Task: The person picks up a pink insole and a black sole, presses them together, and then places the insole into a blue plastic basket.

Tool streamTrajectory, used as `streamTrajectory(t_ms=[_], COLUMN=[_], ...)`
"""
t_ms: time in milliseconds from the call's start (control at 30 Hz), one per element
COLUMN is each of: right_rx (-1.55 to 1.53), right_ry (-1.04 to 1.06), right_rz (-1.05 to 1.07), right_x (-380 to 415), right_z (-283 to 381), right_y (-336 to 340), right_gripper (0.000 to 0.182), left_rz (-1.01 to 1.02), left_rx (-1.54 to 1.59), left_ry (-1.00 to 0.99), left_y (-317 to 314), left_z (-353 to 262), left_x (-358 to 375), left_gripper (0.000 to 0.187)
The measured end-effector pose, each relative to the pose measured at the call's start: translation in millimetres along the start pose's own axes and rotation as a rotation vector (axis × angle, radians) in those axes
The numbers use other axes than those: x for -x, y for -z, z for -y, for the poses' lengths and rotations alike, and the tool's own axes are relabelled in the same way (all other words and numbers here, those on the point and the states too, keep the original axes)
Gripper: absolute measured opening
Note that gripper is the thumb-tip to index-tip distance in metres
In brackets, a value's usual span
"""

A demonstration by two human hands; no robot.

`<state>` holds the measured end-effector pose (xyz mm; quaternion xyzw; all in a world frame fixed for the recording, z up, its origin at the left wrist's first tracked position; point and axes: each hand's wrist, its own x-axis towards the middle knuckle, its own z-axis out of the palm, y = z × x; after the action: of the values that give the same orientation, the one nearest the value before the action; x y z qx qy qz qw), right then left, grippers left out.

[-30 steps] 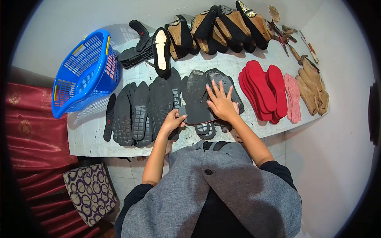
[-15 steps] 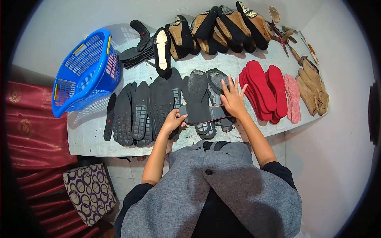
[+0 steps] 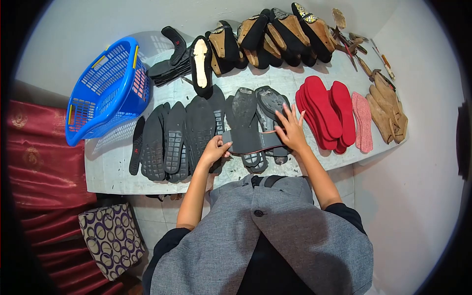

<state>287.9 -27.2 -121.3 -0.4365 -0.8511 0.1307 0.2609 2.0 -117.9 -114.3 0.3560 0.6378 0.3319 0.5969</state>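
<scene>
A flat dark piece with a thin reddish edge (image 3: 247,141) lies crosswise over the black soles at the middle of the table; its exact kind I cannot make out. My left hand (image 3: 216,149) pinches its left end between thumb and fingers. My right hand (image 3: 293,132) is spread at its right end, thumb near the piece and fingers reaching toward a worn black sole (image 3: 272,102). Another worn sole (image 3: 244,104) lies just beyond the piece. To the left are several black soles with gridded treads (image 3: 153,142). Right of my right hand sit red insoles (image 3: 322,105).
A blue basket (image 3: 132,93) stands at the left on the white table (image 3: 113,172). Along the back are shoes on wooden lasts (image 3: 255,37) and a stack of black pieces (image 3: 169,70). Pink insoles (image 3: 363,120), wooden lasts (image 3: 386,110) and tools (image 3: 351,49) lie at the right.
My right hand has shifted slightly downward and its fingers have drawn somewhat closer together. My left hand keeps its pinch on the dark piece.
</scene>
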Motion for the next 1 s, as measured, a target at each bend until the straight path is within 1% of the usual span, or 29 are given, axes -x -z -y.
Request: streamTrajectory(t_ms=[67, 100, 133, 433, 533, 567, 667, 800, 900, 1000], right_rx=[-0.09, -0.099, -0.109, -0.079, -0.075, -0.11, -0.179, -0.155, -0.146, -0.16], right_ry=[0.107, 0.144, 0.162, 0.264, 0.34, 0.367, 0.368, 0.425, 0.438, 0.424], right_rz=[0.074, 0.101, 0.124, -0.001, -0.01, -0.045, 0.006, 0.004, 0.001, -0.015], right_x=[2.8, 5.5, 8.6, 29.6, 23.5, 22.9, 24.3, 19.9, 17.1, 11.4], right_z=[9.0, 11.7, 16.5, 28.1, 35.3, 38.6, 39.6, 51.2, 52.4, 50.5], right_y=[18.0, 22.0, 27.0, 15.8, 9.6, 11.2, -5.1, -3.1, -0.1, 4.6], right_gripper=[0.05, 0.053, 0.052, 0.031, 0.036, 0.041, 0.043, 0.041, 0.041, 0.043], left_rz=[0.001, 0.003, -0.001, -0.005, -0.003, -0.005, -0.005, -0.036, -0.098, -0.112], left_rx=[0.005, 0.008, 0.018, 0.048, 0.053, 0.061, 0.053, -0.055, -0.019, 0.204], left_ry=[-0.013, -0.021, -0.019, -0.007, -0.003, -0.002, 0.012, 0.002, -0.043, -0.097], left_y=[1.2, 0.8, 0.0, 1.4, 1.4, 1.0, 1.3, 0.5, -7.1, -9.5], left_z=[2.7, 1.8, 1.1, 1.9, 0.8, 0.3, 1.1, -6.3, -19.7, -37.7], left_x=[-0.7, -0.7, -0.7, -2.0, -1.0, -0.5, -0.8, 1.1, 8.6, 16.3], left_gripper=[0.031, 0.03, 0.031, 0.034, 0.033, 0.033, 0.032, 0.036, 0.041, 0.044])
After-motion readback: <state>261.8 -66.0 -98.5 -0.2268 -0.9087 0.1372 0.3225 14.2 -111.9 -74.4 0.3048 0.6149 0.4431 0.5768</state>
